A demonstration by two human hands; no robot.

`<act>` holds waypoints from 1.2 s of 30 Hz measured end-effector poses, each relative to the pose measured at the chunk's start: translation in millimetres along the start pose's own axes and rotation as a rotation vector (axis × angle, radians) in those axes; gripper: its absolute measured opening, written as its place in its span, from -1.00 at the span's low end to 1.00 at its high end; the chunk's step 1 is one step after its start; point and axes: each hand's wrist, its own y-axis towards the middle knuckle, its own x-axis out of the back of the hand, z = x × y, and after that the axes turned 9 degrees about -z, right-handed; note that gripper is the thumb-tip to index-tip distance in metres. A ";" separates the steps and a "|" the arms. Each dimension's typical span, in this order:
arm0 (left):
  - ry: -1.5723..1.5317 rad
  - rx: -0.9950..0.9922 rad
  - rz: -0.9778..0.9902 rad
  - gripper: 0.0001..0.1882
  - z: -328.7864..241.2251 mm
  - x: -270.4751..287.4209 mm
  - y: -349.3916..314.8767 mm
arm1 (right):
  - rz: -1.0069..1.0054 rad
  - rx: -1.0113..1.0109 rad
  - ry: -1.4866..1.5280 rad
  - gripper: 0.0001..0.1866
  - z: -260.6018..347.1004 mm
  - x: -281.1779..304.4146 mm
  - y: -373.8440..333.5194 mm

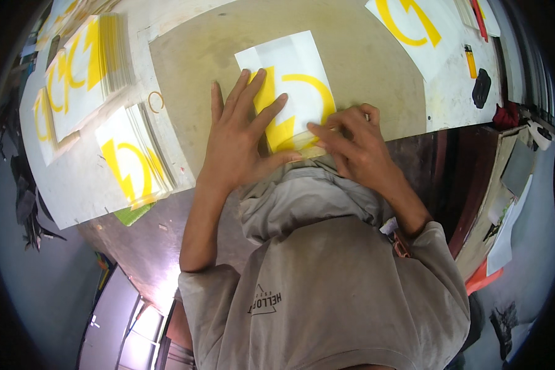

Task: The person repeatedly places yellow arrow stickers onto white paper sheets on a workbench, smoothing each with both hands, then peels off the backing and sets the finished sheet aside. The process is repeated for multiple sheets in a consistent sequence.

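Note:
A white paper piece with yellow printed shapes (305, 102) lies on the brown board (376, 80), close to the table edge in front of me. My left hand (234, 139) rests on its left side, fingers spread over the print and thumb along the near edge. At the near right corner, my right hand (359, 142) has its fingers curled and pinched on the paper's edge. The fold or layer under those fingertips is partly hidden by them.
Printed paper stacks (114, 55) stand at the far left, with another stack (129, 160) nearer and a rubber band (156, 102) beside it. On the right are a printed sheet (407, 28), a yellow lighter (470, 61) and a black object (481, 88).

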 end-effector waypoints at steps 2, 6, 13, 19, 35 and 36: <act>0.033 -0.004 0.015 -0.18 1.9 -4.5 -2.1 | -0.055 -0.076 -0.046 -0.49 -5.6 4.6 -8.7; 0.168 0.056 -0.011 -0.13 -3.8 -6.3 -7.4 | -0.228 -0.444 -0.018 -0.60 -20.9 28.4 -38.5; 0.214 0.067 0.065 -0.28 -3.0 2.9 -5.5 | -0.275 -0.329 -0.090 -0.63 45.1 -20.7 -59.3; 0.180 0.055 0.082 -0.34 3.1 11.2 -3.1 | -0.314 -0.337 -0.055 -0.56 50.6 -34.5 -54.1; 0.026 0.100 -0.179 -0.48 -34.2 -14.9 -10.5 | -0.432 -0.492 -0.350 -0.68 -43.0 36.0 -26.2; -0.026 0.134 -0.147 -0.52 -42.6 -21.3 -11.8 | -0.431 -0.488 -0.348 -0.69 -46.7 34.5 -21.0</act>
